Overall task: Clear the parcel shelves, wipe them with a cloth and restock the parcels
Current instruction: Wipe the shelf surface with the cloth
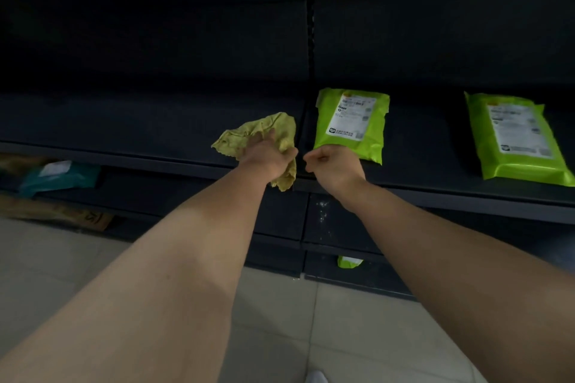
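My left hand (267, 155) grips a crumpled yellow-green cloth (281, 127) at the front of the dark shelf (155, 121), near the upright between two bays. Just to its right my right hand (331, 162) is curled into a loose fist at the shelf's front edge and holds nothing that I can see. It sits in front of the near end of a lime-green parcel (353, 121) with a white label. A second, larger lime-green parcel (516, 137) lies flat further right on the same shelf.
On a lower shelf at the left lie a teal parcel (59, 176) and a brown cardboard box (62, 214). A small green parcel (350, 261) peeks from the bottom shelf. Pale floor tiles (280, 320) lie below.
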